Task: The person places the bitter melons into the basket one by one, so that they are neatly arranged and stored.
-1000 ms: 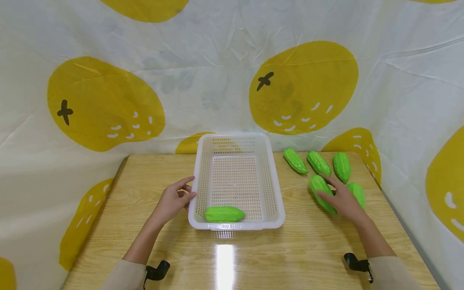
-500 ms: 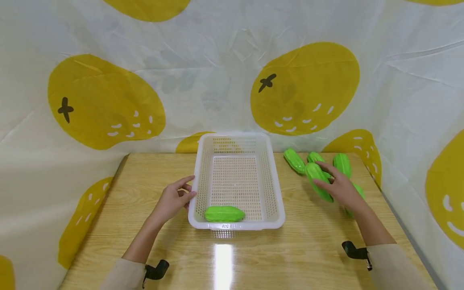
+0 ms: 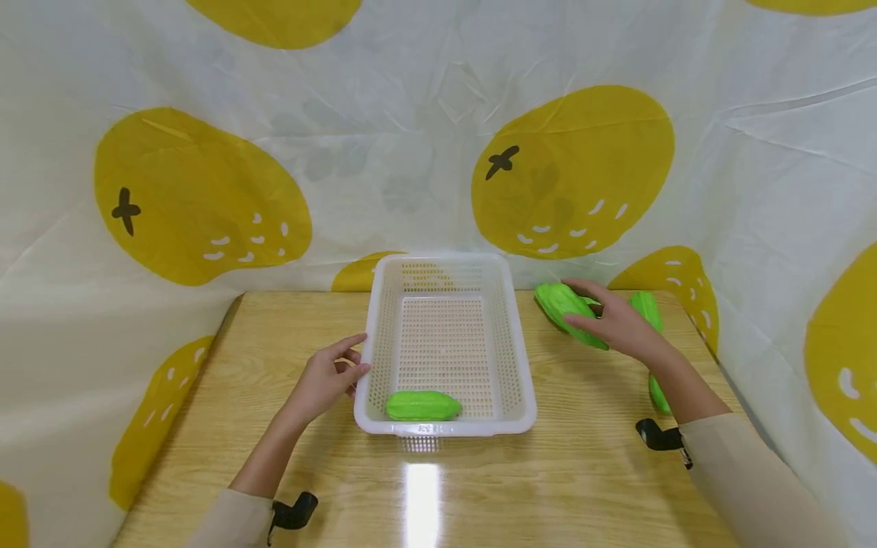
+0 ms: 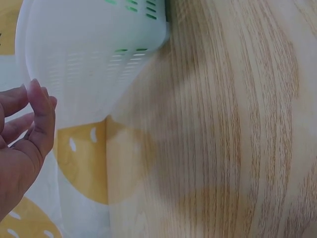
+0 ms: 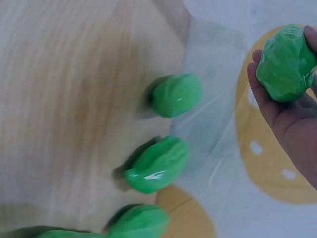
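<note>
In the head view my right hand [image 3: 620, 323] grips a green ridged bitter melon [image 3: 569, 313] above the back right of the table. The right wrist view shows that bitter melon [image 5: 285, 64] raised, held between thumb and fingers. My left hand [image 3: 329, 380] touches the left rim of a white plastic basket [image 3: 518, 342] with thumb and fingertips. Seen from the left wrist, the fingers [image 4: 43, 111] meet the basket's edge from outside. One bitter melon [image 3: 422, 406] lies crosswise at the basket's near end.
More bitter melons lie on the wooden table at right: one at the back [image 3: 646, 308], another nearer me [image 3: 659, 394] partly behind my forearm. Others are partly hidden by the held melon. A white curtain [image 3: 397, 175] with yellow fruit prints surrounds the table.
My right hand has lifted the bitter melon and carried it left and toward the back, over the others. My left hand and the basket have stayed in place.
</note>
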{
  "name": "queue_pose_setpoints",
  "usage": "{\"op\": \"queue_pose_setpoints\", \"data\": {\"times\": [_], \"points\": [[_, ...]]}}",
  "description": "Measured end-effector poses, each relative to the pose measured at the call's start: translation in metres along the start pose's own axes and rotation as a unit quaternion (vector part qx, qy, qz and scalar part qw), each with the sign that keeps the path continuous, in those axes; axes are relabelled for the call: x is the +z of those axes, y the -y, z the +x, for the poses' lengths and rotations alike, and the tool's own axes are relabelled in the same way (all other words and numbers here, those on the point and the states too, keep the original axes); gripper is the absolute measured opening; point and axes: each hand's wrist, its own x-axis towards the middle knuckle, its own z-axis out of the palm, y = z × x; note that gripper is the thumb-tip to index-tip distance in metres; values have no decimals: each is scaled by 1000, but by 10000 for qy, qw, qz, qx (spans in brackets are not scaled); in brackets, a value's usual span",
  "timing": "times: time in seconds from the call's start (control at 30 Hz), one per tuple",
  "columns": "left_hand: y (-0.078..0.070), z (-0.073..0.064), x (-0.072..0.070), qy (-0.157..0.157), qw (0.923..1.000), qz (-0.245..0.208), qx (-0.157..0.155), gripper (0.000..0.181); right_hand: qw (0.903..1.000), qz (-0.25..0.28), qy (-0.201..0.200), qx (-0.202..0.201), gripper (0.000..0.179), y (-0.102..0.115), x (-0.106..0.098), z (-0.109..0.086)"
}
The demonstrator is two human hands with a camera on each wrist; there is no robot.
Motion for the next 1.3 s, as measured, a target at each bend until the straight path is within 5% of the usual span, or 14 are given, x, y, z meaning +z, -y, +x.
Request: {"op": "queue_pose_setpoints", "data": {"times": [0.67,1.3], "points": [[1,4,0,-31,10000,35,-79,56,9883,-245,1340,-684,65,58,14,75],[-1,3,-1,-22,9999,150,-69,57,9536,-769,2731,-1004,61,93,84,130]]}}
